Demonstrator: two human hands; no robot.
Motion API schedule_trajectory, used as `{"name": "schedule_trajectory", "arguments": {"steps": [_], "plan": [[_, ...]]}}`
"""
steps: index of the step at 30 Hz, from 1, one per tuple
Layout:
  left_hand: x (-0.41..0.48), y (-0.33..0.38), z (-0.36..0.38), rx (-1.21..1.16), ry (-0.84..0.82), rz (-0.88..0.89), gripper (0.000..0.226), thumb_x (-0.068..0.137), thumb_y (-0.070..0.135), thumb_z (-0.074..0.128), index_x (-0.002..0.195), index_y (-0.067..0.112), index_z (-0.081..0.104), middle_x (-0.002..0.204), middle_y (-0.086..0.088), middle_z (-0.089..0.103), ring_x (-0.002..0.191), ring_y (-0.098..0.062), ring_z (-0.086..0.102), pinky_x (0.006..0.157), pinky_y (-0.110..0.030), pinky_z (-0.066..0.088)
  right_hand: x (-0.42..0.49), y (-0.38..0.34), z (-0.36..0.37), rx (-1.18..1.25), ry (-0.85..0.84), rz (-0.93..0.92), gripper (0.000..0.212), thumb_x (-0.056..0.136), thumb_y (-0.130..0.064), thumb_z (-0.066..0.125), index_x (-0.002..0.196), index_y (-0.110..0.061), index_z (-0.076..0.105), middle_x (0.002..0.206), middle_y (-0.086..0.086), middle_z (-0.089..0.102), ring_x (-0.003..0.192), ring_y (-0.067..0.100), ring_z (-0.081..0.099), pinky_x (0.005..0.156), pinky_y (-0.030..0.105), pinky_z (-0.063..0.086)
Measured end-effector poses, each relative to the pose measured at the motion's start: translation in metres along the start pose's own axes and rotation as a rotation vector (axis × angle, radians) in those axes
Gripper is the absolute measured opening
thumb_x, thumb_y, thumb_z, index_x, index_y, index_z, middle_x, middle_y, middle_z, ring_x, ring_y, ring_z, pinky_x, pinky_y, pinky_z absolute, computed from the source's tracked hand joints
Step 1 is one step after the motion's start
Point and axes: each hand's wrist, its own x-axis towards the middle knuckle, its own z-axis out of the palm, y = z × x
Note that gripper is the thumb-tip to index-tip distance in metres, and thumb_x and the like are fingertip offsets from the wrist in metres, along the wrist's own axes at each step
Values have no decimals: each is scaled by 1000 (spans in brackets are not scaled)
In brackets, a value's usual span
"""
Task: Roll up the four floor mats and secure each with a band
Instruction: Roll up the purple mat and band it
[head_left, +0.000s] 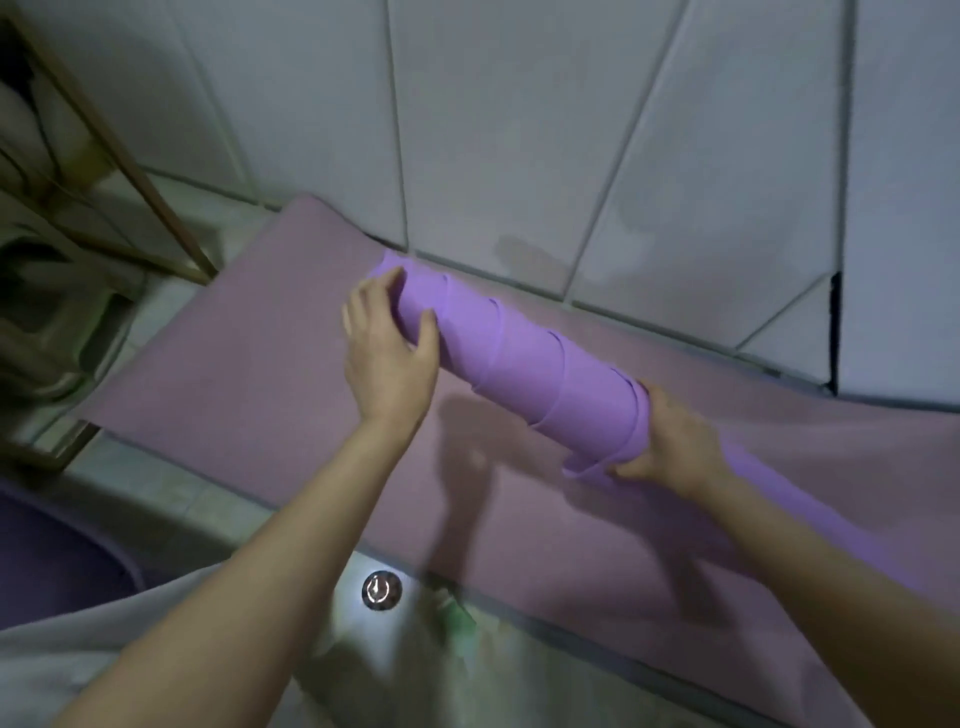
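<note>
Mats lie stacked beside the tiled wall: the purple mat, mostly rolled, rests slantwise on the pink mat. The left hand grips its left end, fingers curled over it and thumb spread. The right hand clasps its right end, fingers wrapped round it.

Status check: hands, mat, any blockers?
Left hand grips purple roll at far end, right hand at near end. Roll uneven, layers stepped, no band in view. Rests on flat pink mat; nothing blocking.
</note>
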Motion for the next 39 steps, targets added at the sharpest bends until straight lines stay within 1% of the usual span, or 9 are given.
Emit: {"name": "schedule_trajectory", "arguments": {"steps": [5,8,13,20,23,25,28,34,39], "plan": [[30,97,-32,-93,151,189,50,81,20,55,130,16,51,138,-4,47,128,-22,42,96,-35,42,-24,-30,-56,176,180,-34,111,42,-49,80,141,-25,37,135,-1,53,119,23,53,89,34,44],[42,141,-56,-118,231,317,49,80,18,58,128,13,54,136,-5,50,126,-24,47,96,-32,40,-31,-47,-79,211,259,-34,113,37,-54,81,139,-32,38,131,-4,56,115,23,57,87,36,49],[59,203,-94,-133,306,454,50,80,17,58,129,11,54,140,-7,48,131,-25,43,98,-32,39,-39,-82,-110,295,336,-46,115,43,-45,90,142,-24,34,137,4,49,120,30,52,91,36,45],[82,266,-135,-172,326,640,52,80,11,57,131,12,53,139,-2,51,131,-14,38,100,-16,30,-43,-125,-143,476,413,-75,124,26,-63,68,138,-24,32,133,1,51,114,30,55,91,40,48],[85,287,-145,-454,287,587,54,84,12,60,135,11,45,133,1,49,126,-17,45,106,-31,39,-42,-135,-152,519,417,-74,120,33,-51,85,137,-25,32,131,0,53,114,29,56,91,39,48],[85,285,-144,-616,241,376,66,83,21,69,140,14,35,133,3,39,127,-15,40,108,-38,38,-43,-137,-151,528,411,-81,118,38,-46,90,137,-24,31,131,2,54,115,30,55,92,40,47],[81,264,-136,-781,-78,81,96,69,38,79,144,19,22,140,-2,40,126,-15,47,106,-39,42,-48,-141,-147,533,384,-114,118,32,-59,76,136,-25,32,128,0,54,113,29,56,89,38,48],[72,235,-124,-758,-191,45,70,70,23,82,126,26,40,117,7,58,99,-1,60,73,-14,53,-49,-130,-142,480,176,-259,113,49,-34,93,140,-21,27,129,-10,40,120,13,48,85,11,36],[66,251,-121,-722,-151,115,76,59,41,84,124,31,46,117,7,60,101,-8,62,82,-30,56,-54,-129,-156,473,241,-249,112,38,-45,90,134,-24,34,120,-11,48,110,14,55,81,20,41]]}}
